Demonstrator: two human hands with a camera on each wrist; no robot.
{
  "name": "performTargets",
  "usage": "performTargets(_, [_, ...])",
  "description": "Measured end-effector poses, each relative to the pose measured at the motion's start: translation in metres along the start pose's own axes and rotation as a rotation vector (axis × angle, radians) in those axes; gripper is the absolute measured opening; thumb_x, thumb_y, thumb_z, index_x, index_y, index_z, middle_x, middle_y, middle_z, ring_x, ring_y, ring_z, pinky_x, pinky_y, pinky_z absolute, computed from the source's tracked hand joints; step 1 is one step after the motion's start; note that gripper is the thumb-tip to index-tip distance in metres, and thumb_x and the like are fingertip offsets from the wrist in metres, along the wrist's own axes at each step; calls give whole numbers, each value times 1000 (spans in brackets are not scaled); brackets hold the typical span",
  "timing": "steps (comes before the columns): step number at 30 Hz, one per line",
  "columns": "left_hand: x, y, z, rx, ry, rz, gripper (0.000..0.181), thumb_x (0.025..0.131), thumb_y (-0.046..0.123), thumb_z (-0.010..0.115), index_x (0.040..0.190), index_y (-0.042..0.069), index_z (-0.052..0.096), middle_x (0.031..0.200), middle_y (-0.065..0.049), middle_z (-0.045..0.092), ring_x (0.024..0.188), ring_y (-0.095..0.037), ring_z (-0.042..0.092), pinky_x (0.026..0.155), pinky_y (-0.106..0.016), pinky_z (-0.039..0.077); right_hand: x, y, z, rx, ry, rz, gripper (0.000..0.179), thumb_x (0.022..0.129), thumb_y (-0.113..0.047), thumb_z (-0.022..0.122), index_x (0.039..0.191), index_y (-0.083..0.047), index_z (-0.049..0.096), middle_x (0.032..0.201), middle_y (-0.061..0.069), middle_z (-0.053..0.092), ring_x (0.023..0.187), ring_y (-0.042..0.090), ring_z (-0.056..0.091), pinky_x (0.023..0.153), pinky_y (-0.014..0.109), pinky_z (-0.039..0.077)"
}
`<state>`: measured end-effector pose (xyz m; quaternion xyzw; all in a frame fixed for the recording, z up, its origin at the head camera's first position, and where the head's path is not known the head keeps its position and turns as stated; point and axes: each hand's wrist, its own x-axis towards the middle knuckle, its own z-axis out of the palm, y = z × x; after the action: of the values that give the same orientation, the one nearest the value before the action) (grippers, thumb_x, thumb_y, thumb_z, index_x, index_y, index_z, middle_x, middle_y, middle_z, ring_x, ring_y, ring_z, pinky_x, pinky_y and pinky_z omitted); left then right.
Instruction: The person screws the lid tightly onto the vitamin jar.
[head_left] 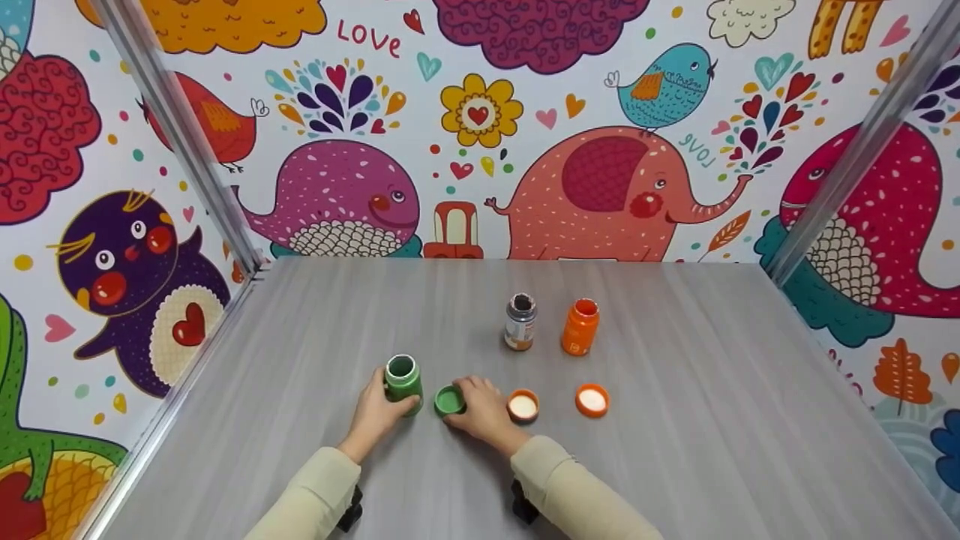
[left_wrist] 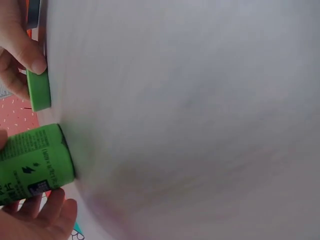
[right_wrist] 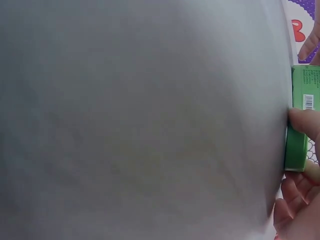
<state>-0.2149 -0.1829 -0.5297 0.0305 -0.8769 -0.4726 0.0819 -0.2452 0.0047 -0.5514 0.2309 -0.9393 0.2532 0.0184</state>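
Observation:
Upright on the grey table, an uncapped green bottle (head_left: 406,386) with a printed label is gripped by my left hand (head_left: 377,409), its thumb on the near side. Just right of it lies a round green cap (head_left: 448,401), which my right hand (head_left: 484,411) pinches between thumb and fingers. In the left wrist view the green bottle (left_wrist: 37,162) stands apart from the cap (left_wrist: 39,90). The right wrist view shows the thumb and fingers about the cap's edge (right_wrist: 296,150).
Behind the hands stand an open dark grey bottle (head_left: 520,324) and an open orange bottle (head_left: 580,328). Two caps with white insides, one brownish (head_left: 523,406) and one orange (head_left: 592,400), lie to the right of my right hand. Patterned walls (head_left: 465,135) border the table (head_left: 697,420).

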Motion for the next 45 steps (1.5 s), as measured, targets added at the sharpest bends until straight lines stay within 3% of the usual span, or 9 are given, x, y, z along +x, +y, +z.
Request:
performTargets(3, [0, 1, 0, 3, 6, 7, 59, 73, 13, 73, 119, -8, 43, 112, -24, 56, 105, -36, 54, 90, -48, 42, 1, 0, -3, 42, -35, 16, 53, 72, -30, 75, 114, -3, 57, 108, 9, 58, 97, 25, 53, 83, 39, 43])
performTargets(11, [3, 6, 6, 13, -8, 4, 52, 73, 15, 74, 111, -6, 46, 108, -23, 57, 103, -36, 55, 87, -47, 44, 8, 0, -24, 290, -162, 141, 56, 75, -15, 74, 121, 5, 49, 113, 16, 53, 104, 29, 52, 88, 43, 44])
performTargets(19, [2, 12, 20, -21, -45, 14, 53, 74, 14, 73, 114, -6, 45, 110, -22, 56, 104, -35, 54, 88, -47, 43, 10, 14, -49, 276, -119, 80, 53, 73, -10, 75, 118, 8, 51, 109, 16, 54, 100, 30, 53, 87, 43, 45])
performTargets(26, [3, 18, 31, -27, -59, 39, 55, 74, 14, 74, 116, -5, 45, 109, -21, 57, 103, -34, 55, 86, -46, 44, 12, 18, -74, 253, -58, -70, 52, 68, -7, 76, 113, 9, 55, 107, 17, 56, 94, 28, 54, 83, 41, 47])
performTargets(35, [1, 27, 46, -47, -90, 66, 54, 74, 14, 74, 117, -4, 45, 111, -19, 57, 105, -32, 54, 89, -46, 43, 14, 20, -92, 240, -41, -167, 55, 66, -6, 75, 115, 9, 54, 109, 17, 56, 96, 27, 54, 83, 39, 47])
performTargets(45, [1, 37, 59, -67, -113, 65, 56, 73, 12, 74, 118, -4, 45, 114, -21, 56, 107, -33, 53, 91, -47, 42, 13, 21, -106, 211, -81, -148, 56, 69, -7, 75, 119, 6, 54, 112, 17, 54, 97, 27, 54, 83, 40, 47])
